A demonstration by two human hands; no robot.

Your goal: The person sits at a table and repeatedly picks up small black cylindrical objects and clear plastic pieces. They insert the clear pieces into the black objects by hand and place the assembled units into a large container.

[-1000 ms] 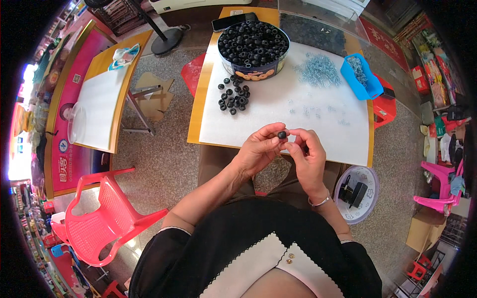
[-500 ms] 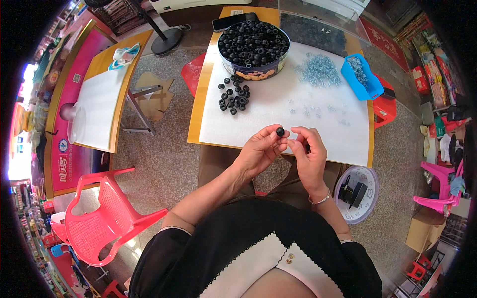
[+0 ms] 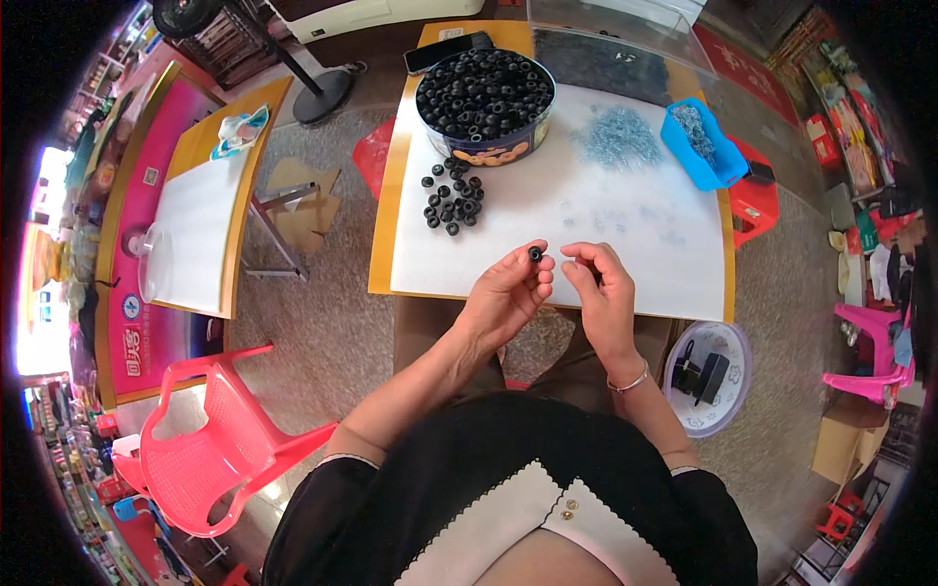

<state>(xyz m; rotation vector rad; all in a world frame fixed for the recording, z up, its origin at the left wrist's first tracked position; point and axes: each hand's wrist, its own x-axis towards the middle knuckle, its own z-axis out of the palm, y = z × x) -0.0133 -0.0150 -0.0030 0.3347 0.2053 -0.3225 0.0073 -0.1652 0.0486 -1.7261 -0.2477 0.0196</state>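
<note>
Over the table's near edge, my left hand [image 3: 506, 291] pinches a small black ring-shaped piece [image 3: 535, 254] between thumb and fingertips, its hole showing. Close by on the right, my right hand [image 3: 608, 305] has its thumb and forefinger drawn together; whatever is in them is too small to make out. A dark bit shows beneath its curled fingers. Beyond my left hand lies a loose cluster of similar black pieces [image 3: 452, 211]. Behind them stands a round tub [image 3: 493, 154] heaped with more. Small clear bluish pieces [image 3: 621, 137] form a pile at the right, with several scattered nearer.
A blue basket [image 3: 725, 171] of clear pieces stands at the table's [image 3: 381, 264] right edge. A phone [image 3: 447, 53] lies behind the tub. On the floor are a pink chair [image 3: 210, 444] at left and a white bin [image 3: 735, 405] with dark objects at right.
My hands have moved slightly apart, the left with the black piece shifting a little left. The whole view has also shifted slightly.
</note>
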